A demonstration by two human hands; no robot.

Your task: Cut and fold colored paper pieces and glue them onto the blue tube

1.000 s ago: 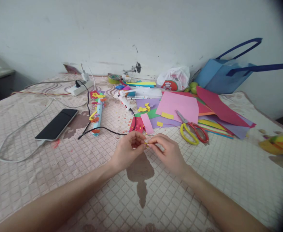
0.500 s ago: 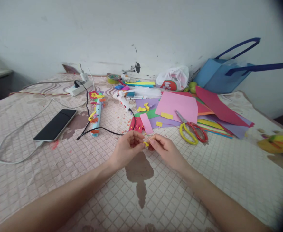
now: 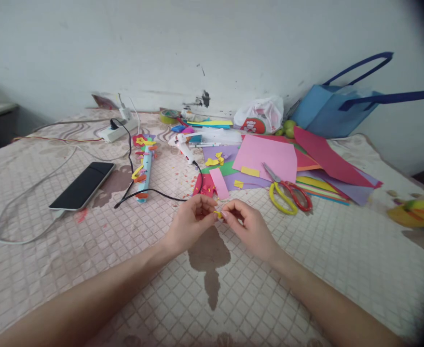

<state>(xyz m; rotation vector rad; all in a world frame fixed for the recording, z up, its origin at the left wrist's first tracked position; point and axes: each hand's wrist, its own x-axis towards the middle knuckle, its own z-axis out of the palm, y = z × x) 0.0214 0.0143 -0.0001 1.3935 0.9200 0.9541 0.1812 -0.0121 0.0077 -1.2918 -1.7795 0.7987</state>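
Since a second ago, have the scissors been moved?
No. The scissors lie in the same spot against the pink sheet; only the camera shifted slightly.

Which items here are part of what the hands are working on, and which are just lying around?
In hand:
- left hand and right hand, pinching a yellow paper scrap between the fingertips

Lying about:
- scissors
- glue gun
- coloured paper sheets
- phone
- power strip
- blue bag
- decorated stick

Matt coloured paper sheets (image 3: 269,156) lie on a quilted cloth cover (image 3: 88,241) beside a glossy, probably glass-fronted phone (image 3: 83,185).
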